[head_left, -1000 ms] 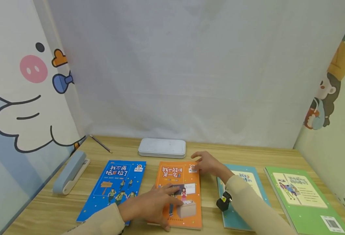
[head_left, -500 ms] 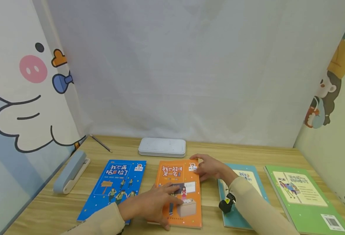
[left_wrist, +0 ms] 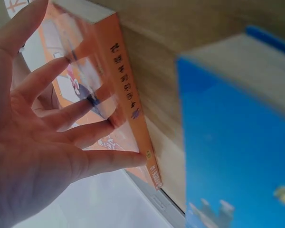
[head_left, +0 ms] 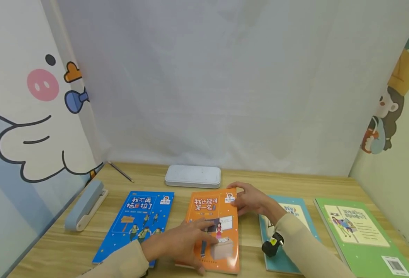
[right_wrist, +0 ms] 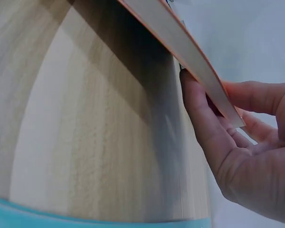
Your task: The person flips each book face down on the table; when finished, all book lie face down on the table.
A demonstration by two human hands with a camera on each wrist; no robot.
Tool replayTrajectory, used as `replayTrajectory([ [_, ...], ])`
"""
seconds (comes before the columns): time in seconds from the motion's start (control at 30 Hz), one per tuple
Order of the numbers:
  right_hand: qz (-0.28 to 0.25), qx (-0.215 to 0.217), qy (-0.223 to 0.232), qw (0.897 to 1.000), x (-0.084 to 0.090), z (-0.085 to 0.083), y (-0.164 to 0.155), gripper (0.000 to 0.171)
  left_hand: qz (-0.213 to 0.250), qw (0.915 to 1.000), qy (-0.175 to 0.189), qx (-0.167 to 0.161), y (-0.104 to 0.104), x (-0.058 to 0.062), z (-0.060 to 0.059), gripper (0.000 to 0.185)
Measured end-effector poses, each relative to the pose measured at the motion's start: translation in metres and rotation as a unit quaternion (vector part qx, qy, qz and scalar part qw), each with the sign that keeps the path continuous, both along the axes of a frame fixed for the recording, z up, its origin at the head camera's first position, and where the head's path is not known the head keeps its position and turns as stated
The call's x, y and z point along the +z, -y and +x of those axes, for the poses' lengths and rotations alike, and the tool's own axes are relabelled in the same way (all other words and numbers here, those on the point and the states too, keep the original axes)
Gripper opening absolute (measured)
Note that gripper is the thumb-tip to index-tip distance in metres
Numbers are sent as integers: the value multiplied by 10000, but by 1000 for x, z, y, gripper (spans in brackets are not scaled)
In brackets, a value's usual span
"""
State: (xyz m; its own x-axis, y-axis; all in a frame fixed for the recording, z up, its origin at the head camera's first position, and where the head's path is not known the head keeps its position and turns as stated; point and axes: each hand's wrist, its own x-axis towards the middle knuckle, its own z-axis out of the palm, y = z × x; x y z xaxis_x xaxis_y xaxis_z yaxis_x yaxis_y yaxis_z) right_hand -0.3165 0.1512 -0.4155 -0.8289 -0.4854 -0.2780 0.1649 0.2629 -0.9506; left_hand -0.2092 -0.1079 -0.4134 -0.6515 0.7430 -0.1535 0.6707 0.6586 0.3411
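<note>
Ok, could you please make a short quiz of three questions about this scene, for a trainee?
1. True or false: the right hand lifts the far right corner of the orange book off the table.
2. What does the left hand do? A) presses flat on the orange book B) holds the stapler C) rests on the green book
3. Fill in: the book to the left of the orange one is ____.

Key: 1 true; 2 A; 3 blue

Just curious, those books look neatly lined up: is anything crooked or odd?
Only the orange book: its far right corner is raised off the table, pinched by the right hand, while the left hand presses its cover.
</note>
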Motion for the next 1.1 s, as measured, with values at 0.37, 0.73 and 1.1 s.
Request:
replayTrajectory([
  [0.37, -438, -238, 50, 9987, 7, 4, -7, 55, 454, 9983, 338, 168, -3, 7, -6, 56],
  [0.73, -872, -264, -393, 9951, 36, 6, -13, 52, 1188, 9890, -611, 634, -13, 16, -11, 37],
  [1.1, -1212, -459, -635, 9895, 56, 6, -20, 51, 1824, 9720, -1136, 956, -24, 18, -10, 56],
])
